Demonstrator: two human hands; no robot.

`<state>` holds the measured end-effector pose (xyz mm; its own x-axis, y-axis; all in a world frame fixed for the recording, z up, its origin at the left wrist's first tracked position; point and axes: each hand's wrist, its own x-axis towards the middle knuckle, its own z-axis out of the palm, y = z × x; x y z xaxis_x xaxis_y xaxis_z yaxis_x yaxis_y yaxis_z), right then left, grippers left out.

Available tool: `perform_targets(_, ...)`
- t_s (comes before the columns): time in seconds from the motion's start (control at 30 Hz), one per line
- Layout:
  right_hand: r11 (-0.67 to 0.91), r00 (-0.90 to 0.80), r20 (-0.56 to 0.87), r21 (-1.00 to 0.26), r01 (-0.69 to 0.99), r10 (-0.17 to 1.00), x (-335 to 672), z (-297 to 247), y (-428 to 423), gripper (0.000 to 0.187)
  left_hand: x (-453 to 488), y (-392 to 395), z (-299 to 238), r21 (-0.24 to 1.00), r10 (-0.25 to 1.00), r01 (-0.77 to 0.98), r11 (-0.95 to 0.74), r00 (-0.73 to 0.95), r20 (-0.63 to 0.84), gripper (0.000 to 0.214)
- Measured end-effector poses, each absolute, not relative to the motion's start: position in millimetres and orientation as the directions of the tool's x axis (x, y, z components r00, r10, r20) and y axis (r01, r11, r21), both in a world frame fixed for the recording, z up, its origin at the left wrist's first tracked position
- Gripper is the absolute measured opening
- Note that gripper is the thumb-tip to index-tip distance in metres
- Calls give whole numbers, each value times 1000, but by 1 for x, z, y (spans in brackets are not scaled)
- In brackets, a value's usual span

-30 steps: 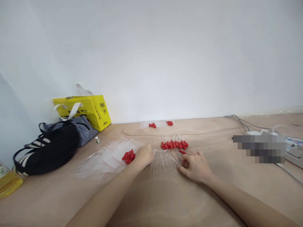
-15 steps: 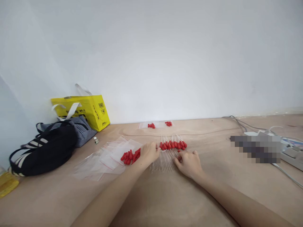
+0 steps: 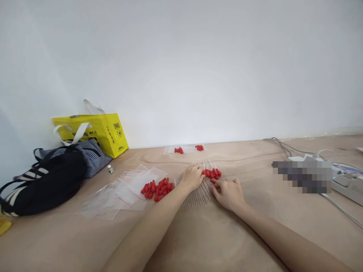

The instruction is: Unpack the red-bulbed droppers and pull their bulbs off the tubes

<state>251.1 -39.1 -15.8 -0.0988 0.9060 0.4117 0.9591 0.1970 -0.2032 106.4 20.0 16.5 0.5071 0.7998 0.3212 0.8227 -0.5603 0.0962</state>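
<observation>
My left hand (image 3: 193, 176) lies over the left part of a row of droppers with red rubber bulbs (image 3: 213, 173), its fingers curled together at the bulbs. What they hold, if anything, is hidden. In my right hand (image 3: 229, 192), thumb and fingers pinch a red rubber bulb (image 3: 213, 181), its end poking out toward the row. Between the hands, thin clear tubes (image 3: 198, 195) lie fanned out on the table. To the left of my left hand, a pile of loose red bulbs (image 3: 157, 188) rests partly on clear zip bags (image 3: 124, 200).
A zip bag (image 3: 188, 149) with red-bulbed droppers lies by the wall. At left stand a yellow bag (image 3: 115, 139), a striped bag (image 3: 98, 158), a black bag (image 3: 53, 185) and a small bottle (image 3: 110, 169). Cables (image 3: 279, 142) and a power strip (image 3: 347, 186) lie at right.
My left hand has moved right and now covers the left part of the dropper row, uncovering more of the loose bulbs. My right hand stays nearly in place; the view shifts slightly.
</observation>
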Motion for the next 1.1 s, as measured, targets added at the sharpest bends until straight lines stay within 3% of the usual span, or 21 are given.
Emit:
perform_targets(0.17, 229, -103, 402, -278, 933, 910, 251, -15, -40, 29, 93, 8, 20, 144, 798, 832, -535, 442, 411, 19)
perform_targets(0.27, 274, -75, 477, -362, 891, 875, 256, -16, -38, 25, 68, -12, 17, 205, 776, 812, -546, 398, 489, 20)
perform_targets(0.33, 350, -89, 562, -376, 858, 822, 256, -18, -37, 22, 46, -28, 12, 318, 710, 703, -636, 371, 599, 17)
perform_targets(0.5, 587, -274, 722, -221, 779, 635, 240, -21, -43, 23, 8, -55, -7, 467, 704, 561, -683, 336, 626, 15)
perform_targets(0.63, 667, -382, 770, -74, 741, 510, 227, -21, -51, 22, 6, -59, -14, 537, 733, 512, -670, 345, 586, 15)
perform_targets(0.83, 528, -215, 809, -134, 839, 548, 228, -20, -54, 22, 8, -56, -11, 495, 718, 541, -680, 352, 601, 17)
perform_targets(0.97, 632, -378, 790, -15, 775, 483, 226, -21, -52, 19, 12, -57, -11, 502, 702, 503, -704, 382, 601, 18)
perform_targets(1.1, 682, -459, 757, 23, 731, 466, 223, -24, -50, 16, 17, -60, -12, 488, 692, 497, -717, 424, 585, 18)
